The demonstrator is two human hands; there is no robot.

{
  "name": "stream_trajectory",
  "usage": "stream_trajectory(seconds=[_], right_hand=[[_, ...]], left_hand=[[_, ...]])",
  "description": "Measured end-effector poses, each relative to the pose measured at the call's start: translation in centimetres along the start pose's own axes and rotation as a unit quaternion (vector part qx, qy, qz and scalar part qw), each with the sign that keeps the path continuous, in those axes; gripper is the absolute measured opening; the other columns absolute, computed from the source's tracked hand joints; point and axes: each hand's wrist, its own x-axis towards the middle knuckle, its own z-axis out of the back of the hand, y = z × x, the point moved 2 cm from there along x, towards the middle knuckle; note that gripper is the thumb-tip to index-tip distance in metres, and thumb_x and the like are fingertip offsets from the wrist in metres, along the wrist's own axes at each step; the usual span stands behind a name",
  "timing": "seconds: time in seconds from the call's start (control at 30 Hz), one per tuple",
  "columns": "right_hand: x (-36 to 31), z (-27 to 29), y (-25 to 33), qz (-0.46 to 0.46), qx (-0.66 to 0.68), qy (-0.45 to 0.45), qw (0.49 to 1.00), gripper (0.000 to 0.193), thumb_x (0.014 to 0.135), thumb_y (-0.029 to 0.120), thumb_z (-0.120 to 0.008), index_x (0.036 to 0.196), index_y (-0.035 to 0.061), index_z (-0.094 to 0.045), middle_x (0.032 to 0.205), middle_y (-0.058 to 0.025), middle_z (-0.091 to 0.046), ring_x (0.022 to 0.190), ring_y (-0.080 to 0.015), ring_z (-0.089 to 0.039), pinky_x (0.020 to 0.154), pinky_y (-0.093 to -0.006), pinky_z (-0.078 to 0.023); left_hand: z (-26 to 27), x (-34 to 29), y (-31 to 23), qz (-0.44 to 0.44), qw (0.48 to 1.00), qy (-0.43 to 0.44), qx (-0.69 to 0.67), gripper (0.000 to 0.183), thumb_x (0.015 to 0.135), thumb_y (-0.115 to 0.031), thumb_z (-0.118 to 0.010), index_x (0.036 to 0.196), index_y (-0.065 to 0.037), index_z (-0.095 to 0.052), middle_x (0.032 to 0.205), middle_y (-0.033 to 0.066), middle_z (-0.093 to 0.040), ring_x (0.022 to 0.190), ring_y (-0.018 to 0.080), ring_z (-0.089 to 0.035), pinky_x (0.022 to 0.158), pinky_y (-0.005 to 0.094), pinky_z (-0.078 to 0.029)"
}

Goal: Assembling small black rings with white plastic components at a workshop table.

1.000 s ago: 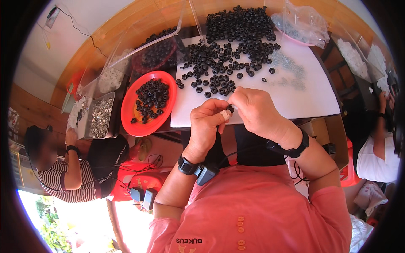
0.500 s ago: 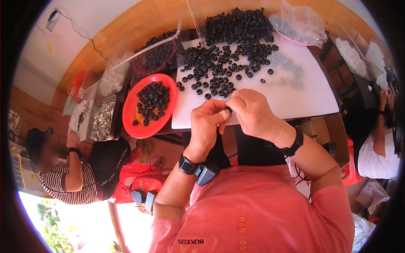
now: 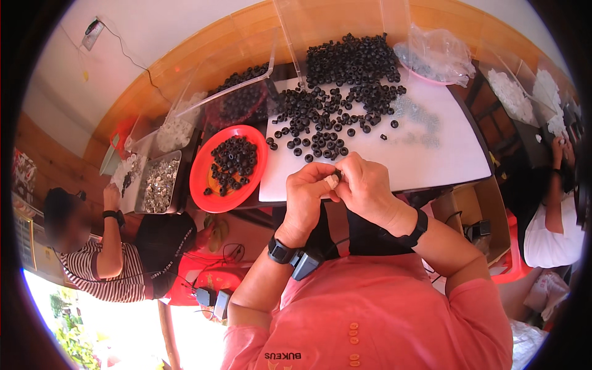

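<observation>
Close together at the near edge of the white board (image 3: pixel 453 163), my left hand (image 3: pixel 306 196) and my right hand (image 3: pixel 372 192) meet with fingers pinched on a small black part (image 3: pixel 337 174). The fingers hide most of it. A pale wrap (image 3: pixel 332 181) covers a digit of my left hand. Just beyond my fingers lie loose round black parts (image 3: pixel 327 145), several with a hole in the middle. They spread back to a dense heap of black parts (image 3: pixel 351 58). Left of my left hand stands a red plate (image 3: pixel 200 182) with more black parts in it.
Small clear pieces (image 3: pixel 422 123) are scattered on the board's right. A clear plastic bag (image 3: pixel 441 55) rests in a pink bowl (image 3: pixel 425 78) behind. Left are a metal tray (image 3: pixel 177 166) of small shiny parts and a seated co-worker (image 3: pixel 114 259); another person (image 3: pixel 552 228) sits right. An open cardboard box (image 3: pixel 499 209) stands below the board.
The whole view has shifted, so the board and plate appear lower. My right hand has turned and come nearer to my left, its fingers closing around the black part.
</observation>
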Motion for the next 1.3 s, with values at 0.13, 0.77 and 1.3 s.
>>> stream_trajectory(seconds=[0.13,0.77,1.3], right_hand=[[0.6,0.8,-0.1,0.028,0.005,-0.009,1.0,0.03,0.072,0.009,-0.075,0.091,0.0076,-0.052,0.077,-0.0087,-0.054,0.058,-0.028,-0.06,0.049,-0.0402,-0.045],[0.1,1.8,1.9,-0.028,0.165,0.197,0.966,0.036,0.073,0.02,-0.08,0.084,0.0073,-0.048,0.068,-0.0109,-0.062,0.057,-0.0338,-0.063,0.049,-0.0419,-0.046],[4.8,0.1,0.6,-0.068,-0.114,0.393,0.91,0.013,0.072,0.018,-0.071,0.077,0.0055,-0.072,0.076,-0.0169,-0.071,0.076,-0.0346,-0.071,0.067,-0.0453,-0.054]], left_hand=[[-0.5,-0.8,-1.3,0.019,1.0,0.004,0.023,0.016,0.095,-0.004,-0.062,0.105,0.008,-0.066,0.089,0.0125,-0.07,0.066,0.0163,-0.065,0.057,0.0267,-0.053],[1.0,-4.7,-1.4,0.143,0.987,0.063,0.034,0.021,0.098,-0.014,-0.061,0.098,0.006,-0.068,0.077,0.0117,-0.069,0.059,0.0139,-0.062,0.044,0.0215,-0.043],[0.7,-1.9,-1.6,-0.35,0.812,0.029,0.467,0.026,0.072,0.007,-0.062,0.096,0.0,-0.065,0.095,0.0119,-0.06,0.093,0.0342,-0.052,0.081,0.0435,-0.047]])
